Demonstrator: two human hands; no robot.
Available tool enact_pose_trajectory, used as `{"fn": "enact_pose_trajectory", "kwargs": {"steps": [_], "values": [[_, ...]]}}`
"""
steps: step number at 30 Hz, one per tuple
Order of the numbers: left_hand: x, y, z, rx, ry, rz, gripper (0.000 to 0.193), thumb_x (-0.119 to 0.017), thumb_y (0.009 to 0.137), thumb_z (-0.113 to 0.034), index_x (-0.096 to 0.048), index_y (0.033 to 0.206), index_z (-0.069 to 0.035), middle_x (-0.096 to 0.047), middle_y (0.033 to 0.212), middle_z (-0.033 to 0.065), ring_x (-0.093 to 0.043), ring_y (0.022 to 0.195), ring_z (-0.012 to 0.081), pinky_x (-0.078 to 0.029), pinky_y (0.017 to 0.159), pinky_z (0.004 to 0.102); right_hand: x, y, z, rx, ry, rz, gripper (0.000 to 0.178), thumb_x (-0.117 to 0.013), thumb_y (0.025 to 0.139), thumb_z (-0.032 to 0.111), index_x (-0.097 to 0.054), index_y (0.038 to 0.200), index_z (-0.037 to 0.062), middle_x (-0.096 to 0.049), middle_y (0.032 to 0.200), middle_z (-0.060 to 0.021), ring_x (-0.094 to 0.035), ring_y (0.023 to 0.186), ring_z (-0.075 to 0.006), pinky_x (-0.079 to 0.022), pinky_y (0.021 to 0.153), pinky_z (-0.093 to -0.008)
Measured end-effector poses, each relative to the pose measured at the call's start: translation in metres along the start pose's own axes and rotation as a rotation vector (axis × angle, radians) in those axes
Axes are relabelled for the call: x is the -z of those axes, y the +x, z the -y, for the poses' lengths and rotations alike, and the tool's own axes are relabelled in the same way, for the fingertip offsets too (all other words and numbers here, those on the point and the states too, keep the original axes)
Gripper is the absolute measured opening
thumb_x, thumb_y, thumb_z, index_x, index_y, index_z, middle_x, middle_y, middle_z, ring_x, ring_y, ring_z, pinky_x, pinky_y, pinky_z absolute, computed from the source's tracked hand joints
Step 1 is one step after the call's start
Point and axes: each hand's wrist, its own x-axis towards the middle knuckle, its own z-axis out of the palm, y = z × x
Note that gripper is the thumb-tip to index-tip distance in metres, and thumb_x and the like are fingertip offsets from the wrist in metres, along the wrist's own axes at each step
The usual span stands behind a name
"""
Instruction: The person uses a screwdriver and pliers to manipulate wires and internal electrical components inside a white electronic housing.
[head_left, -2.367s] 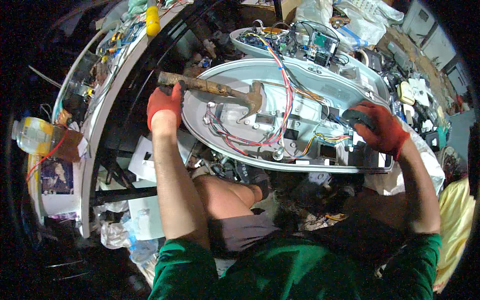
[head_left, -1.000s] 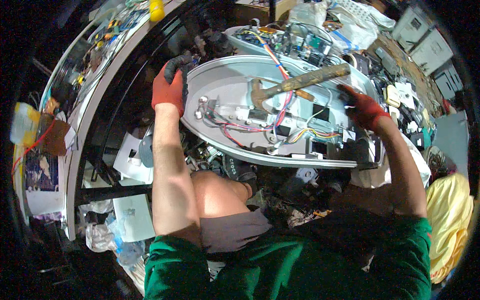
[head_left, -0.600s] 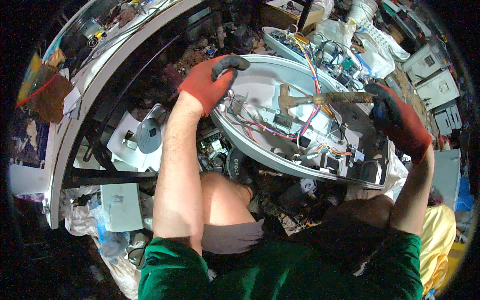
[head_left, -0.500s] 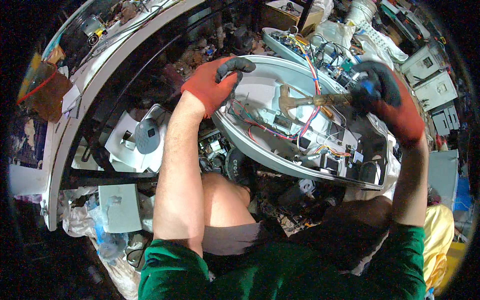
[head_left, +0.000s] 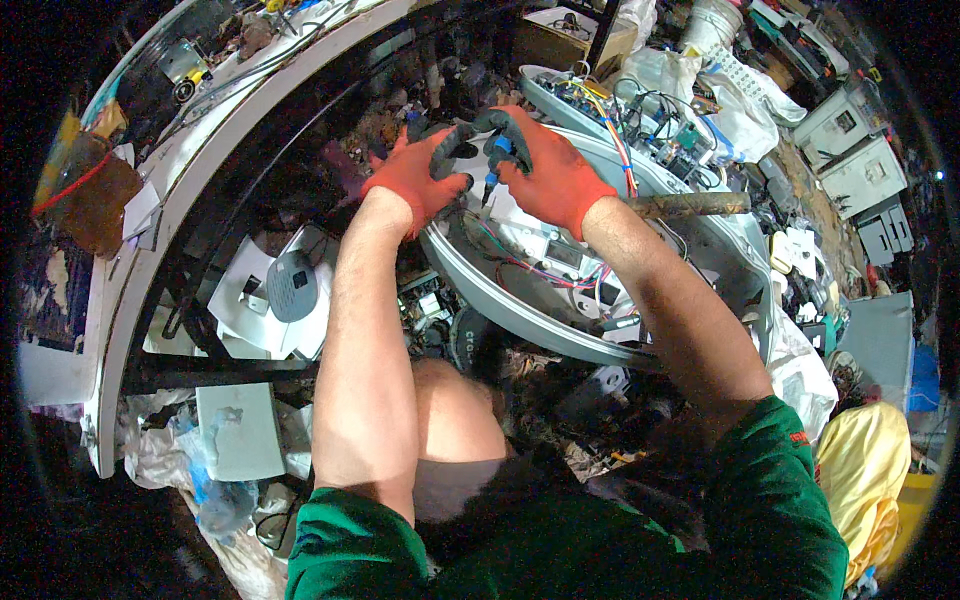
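A long pale-grey plastic housing [head_left: 500, 300] lies across my knees, its hollow side up, with coloured wires and small electronic parts inside. Over its far left end, my right hand [head_left: 545, 165], in a red and black glove, grips a slim blue-handled screwdriver [head_left: 491, 182] pointing downward. Beside it is my left hand [head_left: 418, 172], gloved the same way, with thumb and fingers apart at the housing's left end. A hammer [head_left: 690, 205] rests across the housing; its wooden handle shows to the right of my right wrist, while its head is hidden behind my hand and forearm.
Beyond the housing lies another grey shell [head_left: 560, 105] filled with wires and circuit boards. A pale curved bench edge [head_left: 135, 270] runs along the left. White plastic parts [head_left: 245, 290] lie left of my forearm. Pale metal boxes [head_left: 865, 175] stand at right.
My right hand has swung left from the housing's right side to its left end, bringing the blue-handled screwdriver over the rim. My left hand's fingers have spread apart.
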Motion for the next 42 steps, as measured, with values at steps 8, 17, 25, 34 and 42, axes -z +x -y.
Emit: {"fn": "enact_pose_trajectory", "kwargs": {"steps": [8, 17, 25, 34, 42], "values": [[-0.005, 0.015, 0.008, 0.027, -0.179, 0.233, 0.059, -0.069, 0.08, -0.038, -0.051, 0.135, -0.025, -0.054, 0.132, 0.0174, -0.046, 0.128, 0.0337, -0.038, 0.107, 0.0418, -0.007, 0.002, -0.006, 0.013, -0.011, 0.095, 0.05, -0.058, 0.082, 0.012, -0.04, 0.129, 0.0079, -0.059, 0.111, -0.0265, -0.056, 0.107, -0.0443, -0.046, 0.092, -0.0491], [0.002, 0.014, 0.001, 0.025, -0.129, 0.272, 0.053, -0.065, 0.083, -0.038, -0.053, 0.133, -0.023, -0.056, 0.131, 0.0159, -0.042, 0.131, 0.0323, -0.032, 0.11, 0.0425, -0.016, 0.0, -0.017, -0.01, -0.024, 0.076, 0.05, -0.061, 0.082, 0.012, -0.044, 0.129, 0.008, -0.06, 0.113, -0.0236, -0.057, 0.107, -0.0428, -0.045, 0.091, -0.045], [-0.001, 0.013, 0.004, 0.027, -0.118, 0.227, 0.053, -0.066, 0.083, -0.039, -0.054, 0.131, -0.022, -0.055, 0.13, 0.0168, -0.047, 0.126, 0.0332, -0.036, 0.107, 0.042, -0.016, 0.004, -0.012, -0.022, -0.038, 0.095, 0.048, -0.059, 0.082, 0.013, -0.042, 0.126, 0.007, -0.061, 0.109, -0.0256, -0.057, 0.104, -0.0446, -0.046, 0.089, -0.0492], [0.0, 0.013, 0.004, -0.013, -0.099, 0.233, 0.051, -0.067, 0.083, -0.037, -0.055, 0.13, -0.019, -0.057, 0.127, 0.0184, -0.053, 0.119, 0.0351, -0.042, 0.102, 0.0406, -0.016, 0.005, -0.012, 0.019, -0.048, 0.088, 0.042, -0.058, 0.082, 0.012, -0.043, 0.121, 0.0066, -0.062, 0.103, -0.0263, -0.058, 0.1, -0.0457, -0.047, 0.087, -0.0507], [-0.001, 0.016, 0.004, -0.028, -0.132, 0.259, 0.053, -0.066, 0.085, -0.033, -0.052, 0.134, -0.019, -0.06, 0.122, 0.0206, -0.057, 0.115, 0.0353, -0.045, 0.098, 0.0375, -0.004, 0.007, -0.008, -0.039, -0.132, 0.236, 0.051, -0.061, 0.082, 0.016, -0.041, 0.128, 0.0049, -0.061, 0.108, -0.0249, -0.057, 0.105, -0.0425, -0.045, 0.092, -0.0463]]}}
